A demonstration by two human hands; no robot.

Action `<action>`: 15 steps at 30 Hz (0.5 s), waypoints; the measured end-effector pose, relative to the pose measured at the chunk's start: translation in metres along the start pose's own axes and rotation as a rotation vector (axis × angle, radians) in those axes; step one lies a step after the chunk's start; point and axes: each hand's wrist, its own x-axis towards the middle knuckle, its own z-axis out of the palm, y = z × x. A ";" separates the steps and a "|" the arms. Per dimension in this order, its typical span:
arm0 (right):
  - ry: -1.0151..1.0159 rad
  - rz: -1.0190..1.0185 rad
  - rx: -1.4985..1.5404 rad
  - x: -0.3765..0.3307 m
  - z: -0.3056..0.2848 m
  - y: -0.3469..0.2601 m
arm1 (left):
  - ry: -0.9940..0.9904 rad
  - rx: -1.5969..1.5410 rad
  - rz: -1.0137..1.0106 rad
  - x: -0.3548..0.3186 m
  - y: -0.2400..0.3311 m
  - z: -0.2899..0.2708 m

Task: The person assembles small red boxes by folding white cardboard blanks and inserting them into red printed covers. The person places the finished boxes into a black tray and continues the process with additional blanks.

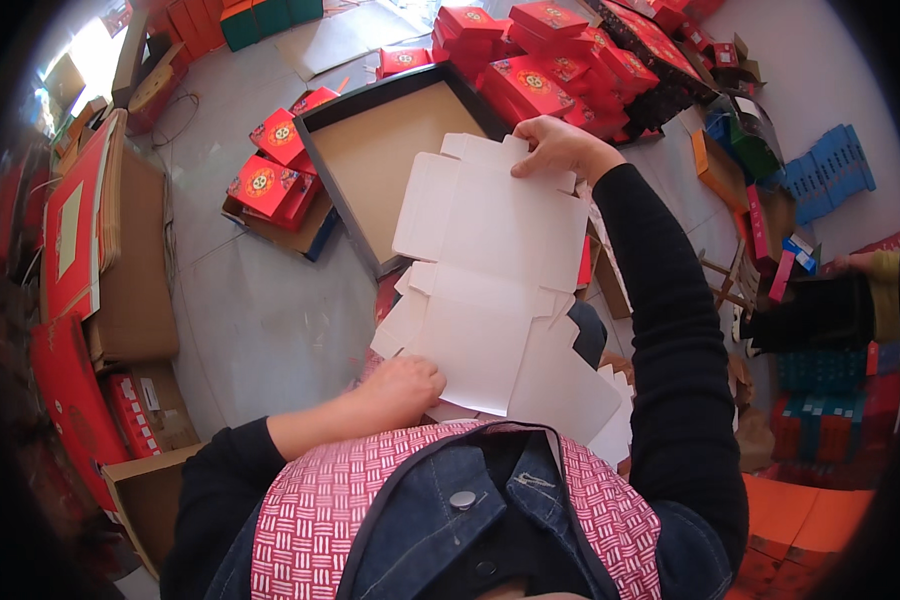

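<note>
A flat white cardboard box blank (490,240), with cut flaps and fold lines, is spread open in front of me with its plain side up. My right hand (560,148) pinches its far edge, thumb on top of the white face. Curled at the near left flap is my left hand (400,390), closed on the blank's edge; its fingertips are partly hidden. More white blanks (610,420) show beneath it at the lower right, near my lap. Just beyond, a large shallow tray (355,185) with a dark rim and tan bottom lies partly covered by the blank.
Red printed boxes (530,85) are heaped behind the tray, and several more (265,185) sit to its left. Folded brown cardboard (135,260) stands at the left. At right are blue boxes (830,175), a person's dark-clothed leg (815,310) and orange boxes (795,515).
</note>
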 end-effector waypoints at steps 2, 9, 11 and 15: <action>0.035 -0.050 -0.138 -0.005 0.002 -0.018 | 0.003 0.001 0.009 -0.002 -0.004 0.002; 0.423 -0.196 -0.628 -0.020 0.052 -0.018 | 0.083 0.024 0.061 -0.003 -0.005 0.008; 0.508 -0.411 -0.726 -0.023 0.080 -0.009 | 0.115 0.035 0.067 -0.004 -0.004 0.009; 0.685 -0.597 -0.829 -0.034 0.117 -0.003 | 0.125 0.052 0.081 -0.005 -0.003 0.008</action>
